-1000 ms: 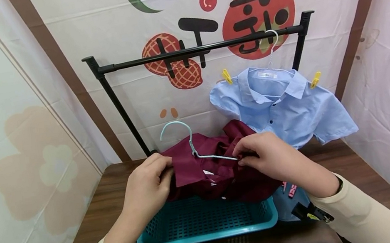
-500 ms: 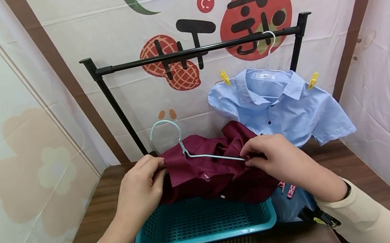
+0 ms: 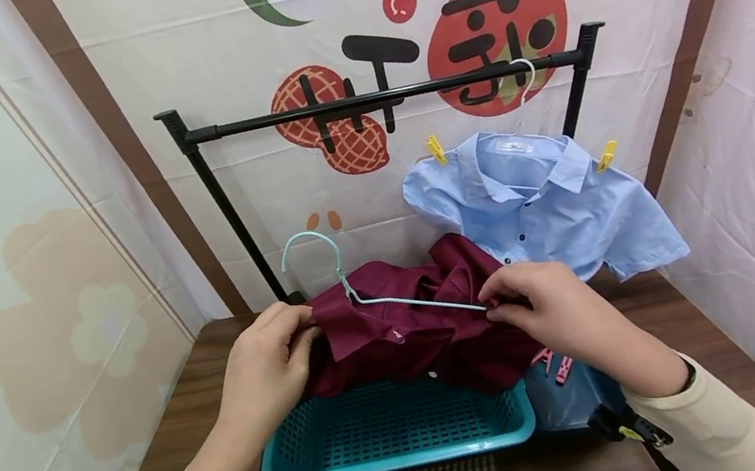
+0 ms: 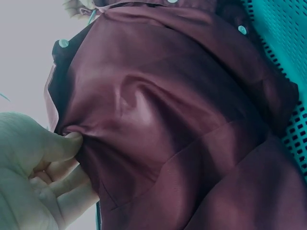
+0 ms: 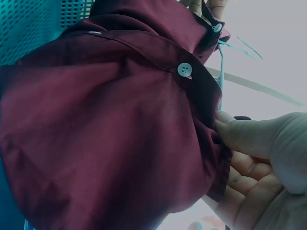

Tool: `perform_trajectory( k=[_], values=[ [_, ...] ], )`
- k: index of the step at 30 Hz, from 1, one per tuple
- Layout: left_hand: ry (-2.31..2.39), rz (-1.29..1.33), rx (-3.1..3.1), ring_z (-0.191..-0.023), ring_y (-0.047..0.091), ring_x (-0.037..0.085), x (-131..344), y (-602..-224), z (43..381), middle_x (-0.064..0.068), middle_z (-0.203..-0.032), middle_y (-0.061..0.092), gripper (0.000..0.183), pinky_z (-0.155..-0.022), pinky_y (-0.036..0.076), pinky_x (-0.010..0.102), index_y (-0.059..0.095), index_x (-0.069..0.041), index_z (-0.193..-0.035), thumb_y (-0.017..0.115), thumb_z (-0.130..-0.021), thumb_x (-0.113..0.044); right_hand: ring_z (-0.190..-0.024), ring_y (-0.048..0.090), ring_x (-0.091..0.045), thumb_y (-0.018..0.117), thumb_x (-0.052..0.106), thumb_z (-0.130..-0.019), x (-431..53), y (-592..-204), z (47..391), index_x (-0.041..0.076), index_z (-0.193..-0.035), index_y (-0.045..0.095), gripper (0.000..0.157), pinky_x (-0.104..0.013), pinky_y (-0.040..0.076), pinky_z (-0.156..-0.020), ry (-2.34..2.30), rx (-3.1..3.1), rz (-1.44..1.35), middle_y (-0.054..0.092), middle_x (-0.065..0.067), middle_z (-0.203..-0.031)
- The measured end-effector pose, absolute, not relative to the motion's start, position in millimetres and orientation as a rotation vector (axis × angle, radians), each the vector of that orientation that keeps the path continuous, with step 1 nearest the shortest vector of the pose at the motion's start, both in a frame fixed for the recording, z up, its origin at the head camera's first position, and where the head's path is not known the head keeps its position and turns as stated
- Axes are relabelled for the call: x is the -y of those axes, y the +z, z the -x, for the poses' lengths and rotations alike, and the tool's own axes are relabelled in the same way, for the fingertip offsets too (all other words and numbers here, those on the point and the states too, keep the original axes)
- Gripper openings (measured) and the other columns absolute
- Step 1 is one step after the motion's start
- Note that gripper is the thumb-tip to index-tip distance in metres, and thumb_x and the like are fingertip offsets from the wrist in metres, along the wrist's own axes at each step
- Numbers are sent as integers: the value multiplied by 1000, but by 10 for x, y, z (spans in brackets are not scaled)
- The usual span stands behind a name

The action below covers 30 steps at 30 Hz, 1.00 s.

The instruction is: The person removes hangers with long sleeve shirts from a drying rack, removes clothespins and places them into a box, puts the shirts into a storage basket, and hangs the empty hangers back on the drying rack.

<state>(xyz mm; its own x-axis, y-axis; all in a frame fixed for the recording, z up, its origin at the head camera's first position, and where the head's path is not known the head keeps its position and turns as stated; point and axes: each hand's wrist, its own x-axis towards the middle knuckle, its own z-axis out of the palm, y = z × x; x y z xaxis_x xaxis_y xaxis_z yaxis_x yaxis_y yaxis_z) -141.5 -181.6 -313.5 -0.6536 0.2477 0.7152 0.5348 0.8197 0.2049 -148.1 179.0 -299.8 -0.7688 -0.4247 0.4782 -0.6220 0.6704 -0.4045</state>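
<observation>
A maroon button-up shirt [image 3: 439,352] is bunched above the back of a teal basket [image 3: 411,462]. My left hand [image 3: 267,358] pinches the shirt's cloth beside the collar, thumb on the near side in the left wrist view [image 4: 62,148]. A pale mint clothes hanger [image 3: 417,301] lies partly inside the neck, its hook pointing up and left. My right hand [image 3: 549,303] pinches the shirt's shoulder cloth right at the hanger arm's right end. In the right wrist view, a white button [image 5: 184,70] shows on the cloth near my thumb. The hanger's left arm is hidden by the collar.
Behind stands a black garment rack [image 3: 343,105]. A light blue shirt [image 3: 558,221] hangs at its right on a white hanger [image 3: 526,83], with yellow clothespins [image 3: 606,156] at the shoulders. Pink clothespins [image 3: 564,370] lie on a dark blue container [image 3: 564,407] right of the basket.
The hanger has slid left relative to the collar, its hook now further left. My right hand has moved right along the shoulder; my left hand has shifted slightly left, keeping its pinch.
</observation>
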Motion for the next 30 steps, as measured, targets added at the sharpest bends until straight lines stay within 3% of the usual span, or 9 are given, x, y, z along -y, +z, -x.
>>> perform_trajectory(
  k=[30],
  values=[
    [-552,515,2241,-78,65,13,1867,-3127,1425,1,-90,69,13,-69,53,38,74,-9,-96,79,-87,-1,-72,58,-6,83,6,-85,-1962,-3084,1391,20,-100,77,21,-23,51,-63,880,2464,-707,72,10,-92]
  ],
)
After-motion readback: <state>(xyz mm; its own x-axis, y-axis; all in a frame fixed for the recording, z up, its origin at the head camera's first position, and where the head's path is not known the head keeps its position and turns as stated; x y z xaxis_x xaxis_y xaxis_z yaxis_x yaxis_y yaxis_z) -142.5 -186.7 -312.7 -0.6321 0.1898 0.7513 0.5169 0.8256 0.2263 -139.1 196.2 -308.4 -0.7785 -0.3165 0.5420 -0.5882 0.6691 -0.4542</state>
